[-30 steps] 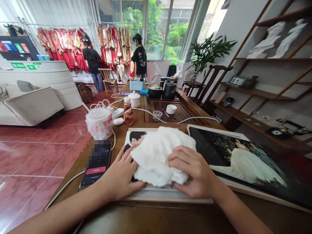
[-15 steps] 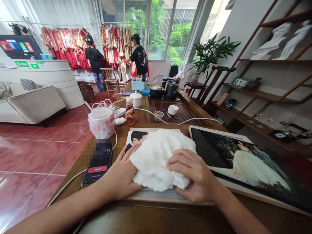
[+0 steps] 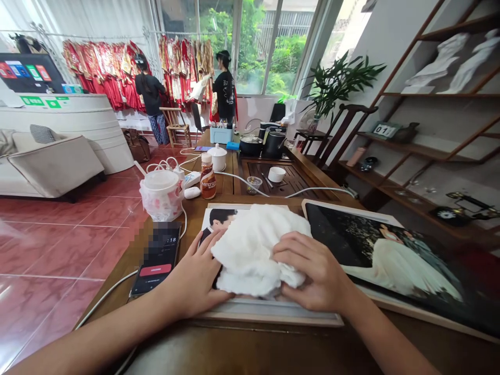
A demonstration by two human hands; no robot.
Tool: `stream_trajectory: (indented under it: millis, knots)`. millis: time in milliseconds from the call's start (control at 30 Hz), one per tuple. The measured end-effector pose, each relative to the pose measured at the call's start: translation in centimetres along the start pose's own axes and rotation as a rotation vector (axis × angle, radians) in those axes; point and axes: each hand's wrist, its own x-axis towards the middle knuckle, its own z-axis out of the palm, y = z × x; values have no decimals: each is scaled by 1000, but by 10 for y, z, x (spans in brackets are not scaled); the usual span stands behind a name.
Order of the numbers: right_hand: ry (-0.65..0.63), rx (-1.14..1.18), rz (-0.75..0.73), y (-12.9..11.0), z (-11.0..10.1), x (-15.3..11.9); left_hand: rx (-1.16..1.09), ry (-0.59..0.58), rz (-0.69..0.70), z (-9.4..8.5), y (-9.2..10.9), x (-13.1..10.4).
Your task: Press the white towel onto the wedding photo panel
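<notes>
Bunched under my right hand is a fluffy white cloth, gripped between its curled fingers and thumb. The cloth lies over a framed photo, covering most of it; part of a person's head and dark suit shows at the upper left. My left hand rests with spread fingers on the left side of that frame, its fingertips beside the cloth. To the right lies a second framed photo, dark with a pale gown in it.
On the wooden table are a phone, a bag-wrapped tub, a coffee bottle, a lidded white pot and a small white bowl. White cables cross it. Two people stand by the clothes racks behind.
The cloth and my right hand have shifted slightly, baring a little more of the frame's near edge. My left hand stays almost in place. A person behind has raised something pale.
</notes>
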Motion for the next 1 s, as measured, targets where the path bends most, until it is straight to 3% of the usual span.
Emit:
stream_trajectory:
  millis: [133,333,567,800,1000]
  knots:
    - [40,-93,44,7,-3,-1,-8,45,-34,-2,4,0]
    - [-6,28,-25,-7,3,1,0,24,30,1,-1,-2]
    - [39,-74,37,6,-1,-2,1,61,-28,-2,3,-5]
    - [-10,49,-24,-16,5,4,-2,16,29,0,-3,-7]
    - [44,-76,60,-2,0,1,-8,50,-24,-3,2,-9]
